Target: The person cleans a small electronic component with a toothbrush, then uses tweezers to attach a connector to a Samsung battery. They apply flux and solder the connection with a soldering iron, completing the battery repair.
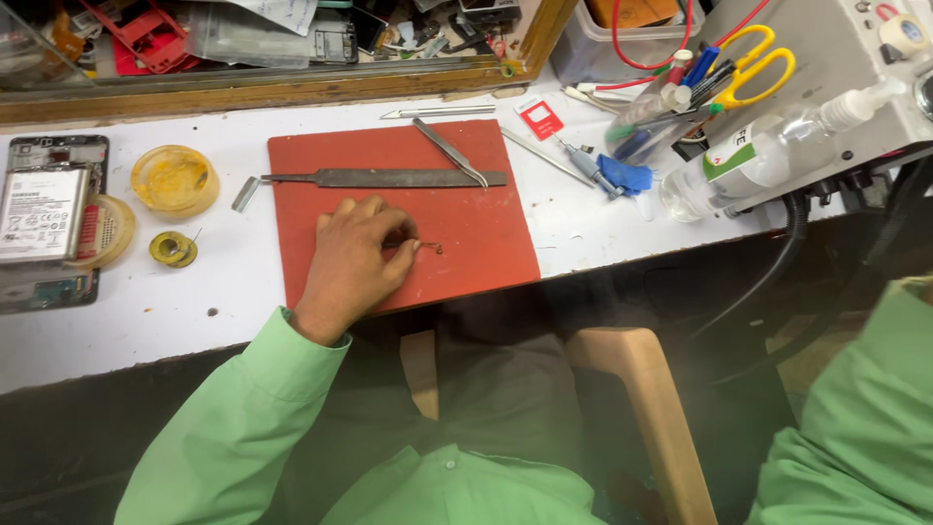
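My left hand [352, 262] rests on a red mat [466, 224] on the white bench, fingers curled, with thumb and fingertips pinched at a tiny dark part [434, 248] lying on the mat. A long flat metal file [389, 178] lies across the mat above the hand, and metal tweezers [449, 152] lie slanted at the mat's top edge. My right hand is out of view; only its green sleeve [855, 428] shows at the lower right.
An opened phone with its battery [44, 219] lies at the far left, beside a yellow tin [175, 180] and a solder spool [173, 249]. A clear bottle [758, 156], yellow scissors [748, 63] and pens stand at the right. A wooden chair arm [641, 408] is below.
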